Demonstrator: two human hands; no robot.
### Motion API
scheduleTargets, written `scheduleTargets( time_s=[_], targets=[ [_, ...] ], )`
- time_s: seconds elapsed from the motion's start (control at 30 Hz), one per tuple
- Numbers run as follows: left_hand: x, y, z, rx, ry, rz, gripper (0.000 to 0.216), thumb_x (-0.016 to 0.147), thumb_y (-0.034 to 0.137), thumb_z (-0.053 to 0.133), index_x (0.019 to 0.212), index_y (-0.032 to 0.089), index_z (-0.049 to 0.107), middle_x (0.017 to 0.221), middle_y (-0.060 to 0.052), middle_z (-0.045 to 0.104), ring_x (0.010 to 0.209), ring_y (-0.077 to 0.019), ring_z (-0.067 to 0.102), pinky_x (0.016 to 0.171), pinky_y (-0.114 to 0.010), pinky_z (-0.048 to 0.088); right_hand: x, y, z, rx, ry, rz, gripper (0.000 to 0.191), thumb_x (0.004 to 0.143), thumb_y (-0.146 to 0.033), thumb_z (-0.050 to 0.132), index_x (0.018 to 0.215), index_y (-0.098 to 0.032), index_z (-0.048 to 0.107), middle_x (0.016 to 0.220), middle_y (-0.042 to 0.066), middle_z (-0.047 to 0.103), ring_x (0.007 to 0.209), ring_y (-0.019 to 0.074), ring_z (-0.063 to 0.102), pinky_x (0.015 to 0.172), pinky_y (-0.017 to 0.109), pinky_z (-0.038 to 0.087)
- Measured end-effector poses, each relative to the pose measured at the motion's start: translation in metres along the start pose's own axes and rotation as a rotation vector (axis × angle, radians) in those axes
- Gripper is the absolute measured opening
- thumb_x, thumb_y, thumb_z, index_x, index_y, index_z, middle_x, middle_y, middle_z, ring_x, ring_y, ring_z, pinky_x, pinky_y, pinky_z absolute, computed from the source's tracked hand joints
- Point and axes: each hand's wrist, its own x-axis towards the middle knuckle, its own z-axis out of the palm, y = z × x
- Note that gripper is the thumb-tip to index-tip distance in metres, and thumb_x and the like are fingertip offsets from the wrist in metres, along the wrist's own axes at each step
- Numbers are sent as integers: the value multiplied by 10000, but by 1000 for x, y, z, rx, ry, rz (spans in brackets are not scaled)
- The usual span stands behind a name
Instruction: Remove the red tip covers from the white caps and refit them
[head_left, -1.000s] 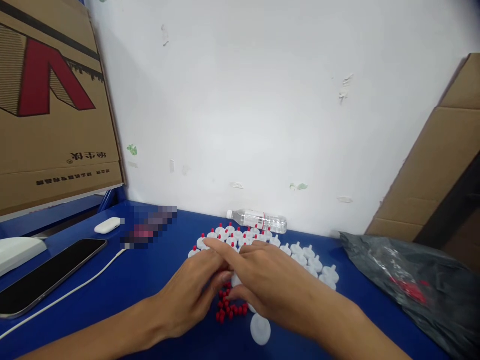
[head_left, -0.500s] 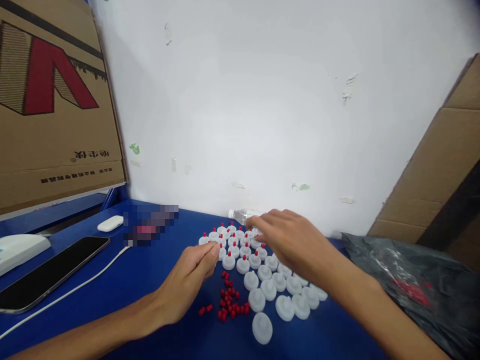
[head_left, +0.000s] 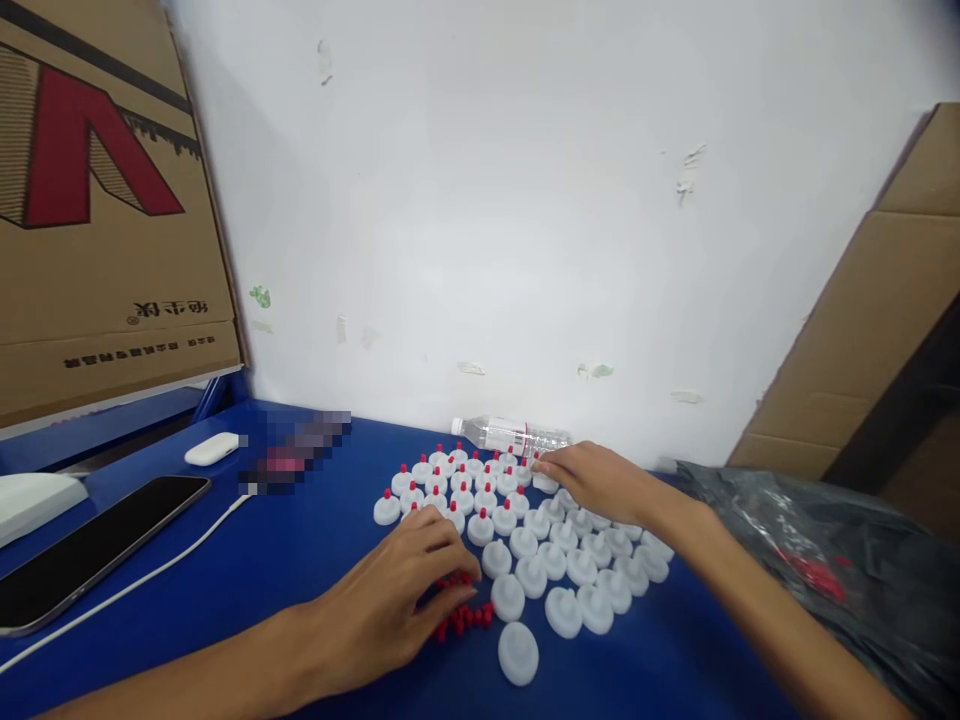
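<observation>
My left hand [head_left: 390,580] reaches over a pile of small red caps [head_left: 469,617], thumb and fingers apart around part of it; the hand hides some caps. At the back of a group of white, round plastic lids with nozzles [head_left: 523,542], my right hand [head_left: 600,480] has its fingertips pinched on a small red cap on top of one lid [head_left: 545,484]. Many lids in the left and back part carry a red cap on the nozzle, such as the lid at the left end [head_left: 387,510]. Lids at the front and right are bare.
A clear plastic bottle [head_left: 502,436] lies against the wall behind the lids. On the left are a phone [head_left: 105,550], a white cable [head_left: 150,567] and a small white case [head_left: 212,449]. A dark plastic bag [head_left: 787,540] with red pieces lies right, on the blue table [head_left: 300,540].
My left hand has moved down and opened over the red caps. My right hand has come down onto a lid at the back. The view has shifted slightly.
</observation>
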Motion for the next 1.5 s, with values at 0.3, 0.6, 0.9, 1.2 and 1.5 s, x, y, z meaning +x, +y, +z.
scheduleTargets(
  time_s=[0.3,0.6,0.9,1.2,1.5],
  targets=[
    [0,-3,-4,46,137,-67,214,1038,154,432,1097,231,622,1056,-40,663,999,-208,577,894,-368,457,-1,-14,-6,9,22,-17,439,1083,-387,309,932,-221,687,800,44,700,760,215,643,691,331,399],
    [0,-2,-6,93,139,-79,209,1024,143,418,1038,222,611,996,-25,662,939,-206,565,882,-382,421,-2,-21,-4,-5,-45,11,424,1036,-312,431,716,-198,685,711,70,695,695,220,653,634,317,375],
    [2,-1,-8,99,168,-55,192,1014,141,444,1010,200,626,982,-41,645,928,-205,534,831,-355,422,-3,-27,-8,110,-5,-80,392,1055,-421,426,1011,-241,771,953,42,775,829,207,687,748,320,446],
    [1,0,-8,118,181,-41,206,1015,142,430,1035,208,624,996,-47,655,932,-211,543,829,-357,429,-1,-40,-7,129,89,-58,528,1050,-574,404,859,-213,739,754,53,711,711,208,635,675,325,401],
    [-2,-2,-11,132,223,-87,200,1066,240,383,1120,224,575,995,-32,661,891,-212,560,827,-359,436,-13,-89,-25,456,107,-216,380,906,-323,758,1255,-332,606,1091,-26,727,964,171,665,834,295,477]
  ],
)
